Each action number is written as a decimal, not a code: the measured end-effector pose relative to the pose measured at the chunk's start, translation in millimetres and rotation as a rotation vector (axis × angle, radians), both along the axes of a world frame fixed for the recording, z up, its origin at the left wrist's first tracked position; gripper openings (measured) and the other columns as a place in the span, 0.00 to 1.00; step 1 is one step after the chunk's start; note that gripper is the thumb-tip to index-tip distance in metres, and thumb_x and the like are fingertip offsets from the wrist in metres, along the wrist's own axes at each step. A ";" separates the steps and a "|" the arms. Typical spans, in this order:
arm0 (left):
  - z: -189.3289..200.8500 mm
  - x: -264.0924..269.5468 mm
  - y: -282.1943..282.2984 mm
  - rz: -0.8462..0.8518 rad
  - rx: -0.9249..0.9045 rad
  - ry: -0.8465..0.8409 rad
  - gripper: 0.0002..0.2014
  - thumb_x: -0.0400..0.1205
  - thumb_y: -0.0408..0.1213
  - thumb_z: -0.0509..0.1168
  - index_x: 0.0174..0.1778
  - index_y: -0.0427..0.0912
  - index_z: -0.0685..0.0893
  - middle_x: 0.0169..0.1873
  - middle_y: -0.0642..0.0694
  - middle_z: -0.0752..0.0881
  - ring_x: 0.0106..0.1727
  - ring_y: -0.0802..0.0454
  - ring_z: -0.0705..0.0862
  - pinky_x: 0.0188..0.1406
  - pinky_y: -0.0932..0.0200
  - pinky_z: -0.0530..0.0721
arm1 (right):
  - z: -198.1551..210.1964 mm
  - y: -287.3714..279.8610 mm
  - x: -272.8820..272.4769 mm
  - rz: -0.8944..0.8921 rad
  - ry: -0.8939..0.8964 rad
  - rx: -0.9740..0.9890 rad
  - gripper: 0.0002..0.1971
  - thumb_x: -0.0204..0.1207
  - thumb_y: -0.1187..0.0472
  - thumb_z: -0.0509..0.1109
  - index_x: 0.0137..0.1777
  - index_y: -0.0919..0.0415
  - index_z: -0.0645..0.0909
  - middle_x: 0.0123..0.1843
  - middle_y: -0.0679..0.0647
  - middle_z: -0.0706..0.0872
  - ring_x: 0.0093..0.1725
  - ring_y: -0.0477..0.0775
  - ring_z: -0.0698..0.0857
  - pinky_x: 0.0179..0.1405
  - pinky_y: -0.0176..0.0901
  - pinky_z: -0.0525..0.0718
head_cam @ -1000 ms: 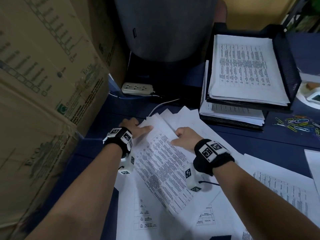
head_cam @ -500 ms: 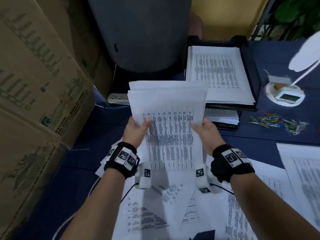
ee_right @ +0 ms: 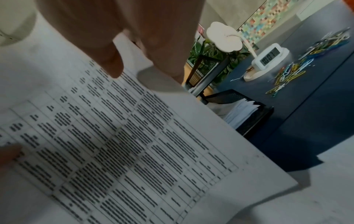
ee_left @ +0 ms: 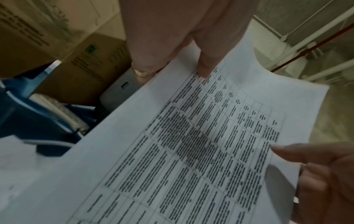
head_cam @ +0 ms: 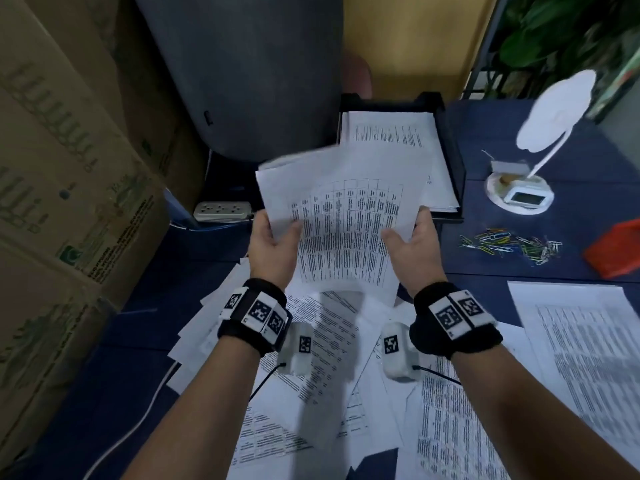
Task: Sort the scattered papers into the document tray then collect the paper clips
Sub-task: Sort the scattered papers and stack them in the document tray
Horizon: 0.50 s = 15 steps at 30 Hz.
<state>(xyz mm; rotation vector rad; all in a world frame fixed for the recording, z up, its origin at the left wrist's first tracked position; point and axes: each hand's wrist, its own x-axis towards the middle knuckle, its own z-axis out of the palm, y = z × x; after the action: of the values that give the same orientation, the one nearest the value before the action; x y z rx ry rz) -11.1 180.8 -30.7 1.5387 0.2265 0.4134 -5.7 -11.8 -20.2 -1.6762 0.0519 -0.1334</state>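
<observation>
1. Right now both hands are holding a sheaf of printed papers (head_cam: 346, 230) up off the blue desk (head_cam: 519, 271), just on the near side of the document tray (head_cam: 453, 157).
2. On the left, the left hand (head_cam: 273, 244) is pinching the sheaf's left edge — thumb lying on the printed face, fingers going behind the sheets; the left wrist view is showing the thumb tip on the table of text and a ring on one finger.
3. On the right, the right hand (head_cam: 415, 247) is gripping the right edge the same way, thumb pressing on the front and fingers curling behind.
4. The top sheet is bowing a little between the two hands, and at least one more sheet is peeking out behind its far left corner.
5. Farther off, the black tray is sitting with a stack of printed pages already lying in its upper level; the far edge of the held sheaf is overlapping that stack in the head view, though whether they are touching is not clear.
6. Below the forearms, loose papers (head_cam: 329, 375) are lying scattered and overlapping across the near desk, with one more sheet (head_cam: 581, 341) lying apart on the near right.
7. To the right of the tray, coloured paper clips (head_cam: 509, 244) are lying in a loose heap on the desk — near a white desk lamp with a small display (head_cam: 523, 197) and just left of a red object (head_cam: 616, 251).
</observation>
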 end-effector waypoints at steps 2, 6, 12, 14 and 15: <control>-10.4 2.2 -1.8 -0.017 -0.001 0.059 0.17 0.80 0.26 0.67 0.53 0.54 0.76 0.50 0.54 0.85 0.49 0.64 0.85 0.54 0.60 0.83 | -5.1 -4.3 -0.4 0.002 0.038 -0.024 0.14 0.79 0.72 0.64 0.60 0.57 0.70 0.50 0.42 0.82 0.44 0.30 0.81 0.41 0.19 0.78; -24.4 5.7 -5.8 -0.071 -0.019 0.213 0.20 0.79 0.33 0.70 0.67 0.41 0.77 0.58 0.47 0.85 0.59 0.54 0.83 0.63 0.54 0.80 | -18.1 -9.8 1.4 0.037 0.142 -0.080 0.14 0.79 0.72 0.62 0.61 0.58 0.69 0.56 0.50 0.83 0.55 0.50 0.83 0.57 0.43 0.81; -20.1 13.8 -6.1 -0.101 -0.011 0.272 0.11 0.83 0.41 0.66 0.59 0.42 0.82 0.50 0.49 0.88 0.52 0.54 0.86 0.60 0.49 0.82 | -39.2 -22.7 5.3 0.044 0.291 -0.124 0.13 0.79 0.69 0.60 0.61 0.58 0.67 0.56 0.56 0.82 0.48 0.55 0.82 0.41 0.44 0.81; -13.8 21.4 -6.2 -0.125 -0.048 0.267 0.12 0.82 0.40 0.66 0.59 0.38 0.82 0.51 0.45 0.88 0.54 0.49 0.87 0.62 0.45 0.83 | -43.8 -30.6 5.6 0.026 0.325 -0.134 0.13 0.78 0.67 0.62 0.61 0.57 0.69 0.55 0.55 0.83 0.51 0.56 0.82 0.48 0.45 0.81; -10.1 26.4 -6.7 -0.134 -0.066 0.261 0.11 0.82 0.39 0.66 0.58 0.39 0.83 0.51 0.45 0.88 0.54 0.48 0.87 0.62 0.45 0.83 | -45.0 -34.5 4.9 0.025 0.344 -0.147 0.13 0.78 0.67 0.63 0.61 0.57 0.71 0.56 0.54 0.83 0.54 0.56 0.82 0.55 0.46 0.81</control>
<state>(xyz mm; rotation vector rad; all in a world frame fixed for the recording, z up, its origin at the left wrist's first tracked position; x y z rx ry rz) 15.3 174.1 -40.8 1.5307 0.3343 0.0979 -0.8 -46.4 -65.3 -1.8306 0.2854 0.1761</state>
